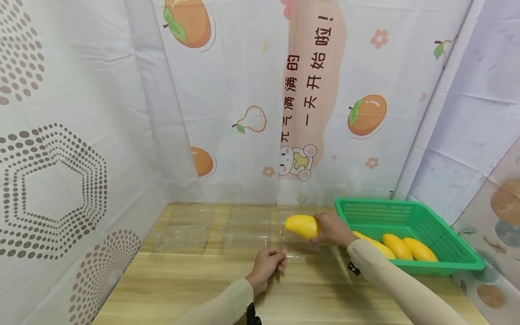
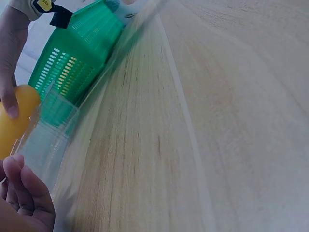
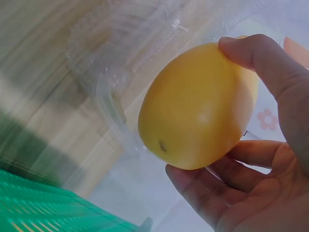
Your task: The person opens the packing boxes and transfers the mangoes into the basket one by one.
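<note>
My right hand [image 1: 334,230] grips a yellow mango [image 1: 301,225] between thumb and fingers. The mango is over the rightmost clear plastic container [image 1: 293,251], and its rounded end with a small dark spot faces the right wrist view. At that container's front left corner is my left hand [image 1: 268,267], with curled fingers. In the left wrist view, its thumb and fingertips [image 2: 30,179] meet at the container's rim and appear to pinch it. The mango partly hides the container's inside in the head view.
A green basket [image 1: 443,234] on the right holds several mangoes [image 1: 397,247]. Two more clear containers stand in a row, one in the middle [image 1: 248,241] and one at left [image 1: 181,238]. Printed curtains [image 1: 243,180] surround the wooden table [image 1: 170,280] at the back and sides.
</note>
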Motion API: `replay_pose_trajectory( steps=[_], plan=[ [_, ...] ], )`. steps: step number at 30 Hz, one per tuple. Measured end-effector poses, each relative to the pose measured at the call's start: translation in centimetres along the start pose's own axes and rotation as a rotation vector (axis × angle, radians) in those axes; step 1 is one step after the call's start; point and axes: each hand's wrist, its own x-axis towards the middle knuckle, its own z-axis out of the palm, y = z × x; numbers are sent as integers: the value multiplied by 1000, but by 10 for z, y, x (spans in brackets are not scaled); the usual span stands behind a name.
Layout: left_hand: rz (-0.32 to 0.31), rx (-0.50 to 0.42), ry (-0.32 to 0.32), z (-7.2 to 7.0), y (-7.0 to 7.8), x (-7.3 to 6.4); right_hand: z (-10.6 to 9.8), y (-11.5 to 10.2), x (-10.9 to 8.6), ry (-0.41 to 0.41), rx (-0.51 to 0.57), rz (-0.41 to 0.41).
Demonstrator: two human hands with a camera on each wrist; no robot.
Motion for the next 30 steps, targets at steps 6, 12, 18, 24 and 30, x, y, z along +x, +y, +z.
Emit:
replay_pose_trajectory(
  steps=[6, 12, 18, 24, 30],
  plan=[
    [3, 15, 6, 1, -1, 2, -10, 4, 0, 49, 15, -35],
    [5, 7, -4, -1, 3, 0, -16, 9, 0, 87, 38, -19],
    [1, 17, -21, -1, 2, 1, -24, 15, -1, 96, 20, 36],
    [-1, 3, -17, -1, 1, 1, -32, 17, -4, 100, -3, 81],
    [0, -4, -8, 1, -2, -1, -39, 21, -8, 105, 16, 109]
  ],
)
